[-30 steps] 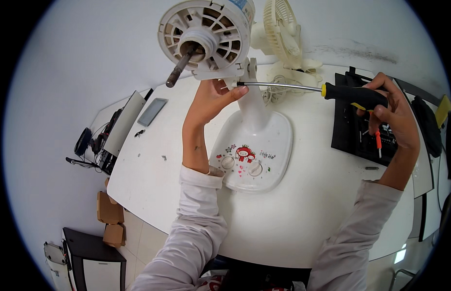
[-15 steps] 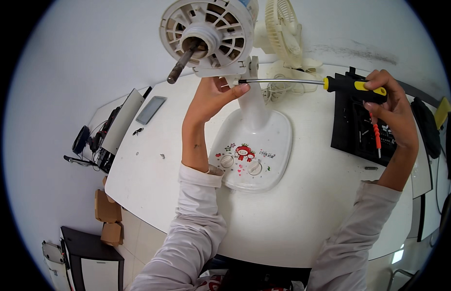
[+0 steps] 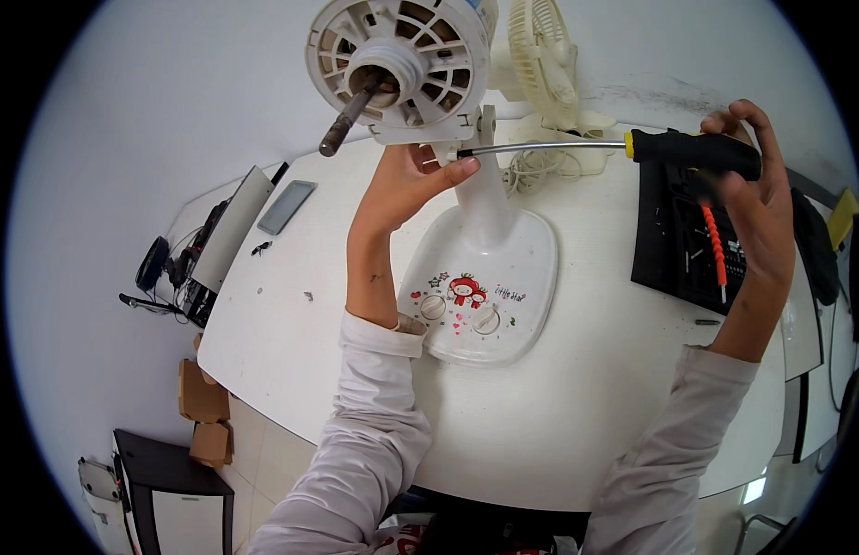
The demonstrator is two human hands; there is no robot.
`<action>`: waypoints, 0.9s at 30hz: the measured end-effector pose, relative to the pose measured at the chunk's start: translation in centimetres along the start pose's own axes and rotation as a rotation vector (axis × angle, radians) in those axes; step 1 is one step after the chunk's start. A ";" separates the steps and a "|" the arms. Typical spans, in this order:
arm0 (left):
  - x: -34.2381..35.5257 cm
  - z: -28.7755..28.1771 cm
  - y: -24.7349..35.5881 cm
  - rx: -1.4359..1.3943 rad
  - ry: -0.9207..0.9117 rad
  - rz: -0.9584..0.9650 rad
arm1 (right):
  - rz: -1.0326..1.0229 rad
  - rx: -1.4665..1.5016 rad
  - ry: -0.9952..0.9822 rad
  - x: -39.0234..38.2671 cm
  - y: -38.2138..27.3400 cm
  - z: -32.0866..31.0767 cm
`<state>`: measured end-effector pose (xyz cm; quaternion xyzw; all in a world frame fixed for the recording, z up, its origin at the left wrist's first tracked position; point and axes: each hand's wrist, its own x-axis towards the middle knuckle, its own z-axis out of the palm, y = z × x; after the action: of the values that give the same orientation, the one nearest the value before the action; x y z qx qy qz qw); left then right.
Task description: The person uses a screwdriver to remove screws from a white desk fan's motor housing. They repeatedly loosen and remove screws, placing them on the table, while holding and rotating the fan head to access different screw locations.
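A white table fan without blades or grille stands before me, its motor housing (image 3: pixel 397 69) at the top with a bare metal shaft (image 3: pixel 350 115) sticking out toward me. My left hand (image 3: pixel 402 185) is closed around the part just under the housing, thumb beside the screwdriver tip; some fingers are hidden. In my right hand (image 3: pixel 758 199) is the black and yellow handle of a long screwdriver (image 3: pixel 550 145), lying level, its tip at the small white piece below the motor. The right fingers are partly lifted around the handle. Below spreads the fan's base (image 3: pixel 485 347) with two knobs.
A cream fan (image 3: pixel 543 69) and a coiled cord (image 3: pixel 531 171) are behind. An orange twisted-handle screwdriver (image 3: pixel 713 242) lies over a black tool case (image 3: pixel 653 254) at right. On the left of the white table (image 3: pixel 291 351) are a phone (image 3: pixel 287 207) and a laptop-like panel (image 3: pixel 231 231).
The screwdriver handle has turned, its yellow patch now out of sight, and it sits slightly farther right. My right fingers have opened and lifted. My left hand stays put.
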<state>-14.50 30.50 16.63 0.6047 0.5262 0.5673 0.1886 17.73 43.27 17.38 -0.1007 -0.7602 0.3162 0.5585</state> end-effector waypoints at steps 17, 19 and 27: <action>-0.2 0.0 -0.1 0.014 0.014 0.000 | 0.166 -0.164 0.010 -0.2 -3.4 0.4; -0.2 0.1 0.0 0.010 0.012 0.007 | 0.108 -0.121 0.006 -0.3 -2.7 0.0; -0.2 0.1 -0.2 0.006 0.010 -0.017 | 0.474 -0.350 0.086 0.1 -2.9 1.2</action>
<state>-14.47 30.44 16.39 0.5980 0.5339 0.5670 0.1894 17.13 40.64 18.98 -0.3834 -0.7343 0.2972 0.4749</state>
